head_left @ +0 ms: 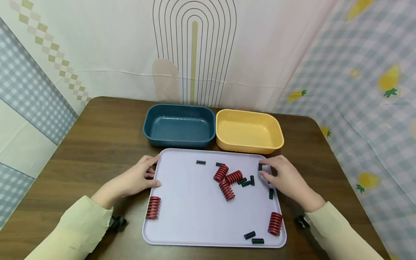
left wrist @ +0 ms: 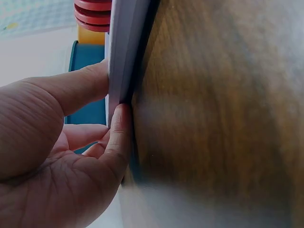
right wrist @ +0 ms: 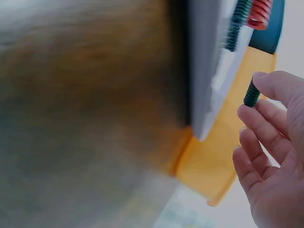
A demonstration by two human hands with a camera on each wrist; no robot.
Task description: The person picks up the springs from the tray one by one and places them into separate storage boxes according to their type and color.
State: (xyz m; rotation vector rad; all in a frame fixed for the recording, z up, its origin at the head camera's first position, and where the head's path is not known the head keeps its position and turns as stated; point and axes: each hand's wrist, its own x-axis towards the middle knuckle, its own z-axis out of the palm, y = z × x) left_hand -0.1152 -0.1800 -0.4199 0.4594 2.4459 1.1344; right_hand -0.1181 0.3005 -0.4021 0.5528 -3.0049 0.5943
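Observation:
At the left side of the lavender tray (head_left: pixel 188 213), my left hand (head_left: pixel 138 177) pinches the rim, thumb on the tray side and fingers at the outer edge. Just below that hand lies a red coil spring (head_left: pixel 153 207). My right hand (head_left: pixel 287 178) is over the tray's upper right corner. Between its thumb and index finger it pinches a small dark green spring (right wrist: pixel 251 94), held lengthwise from tip to tip; the other fingers are loosely bent. Below it, another dark spring (head_left: pixel 271 194) lies along the right rim.
Behind the tray stand a dark blue bin (head_left: pixel 178 141) and a yellow bin (head_left: pixel 248 147), side by side. Three red springs (head_left: pixel 226 190) cluster mid-tray among several small dark springs (head_left: pixel 252 180). A red spring (head_left: pixel 274 223) and two dark ones (head_left: pixel 258 241) lie lower right.

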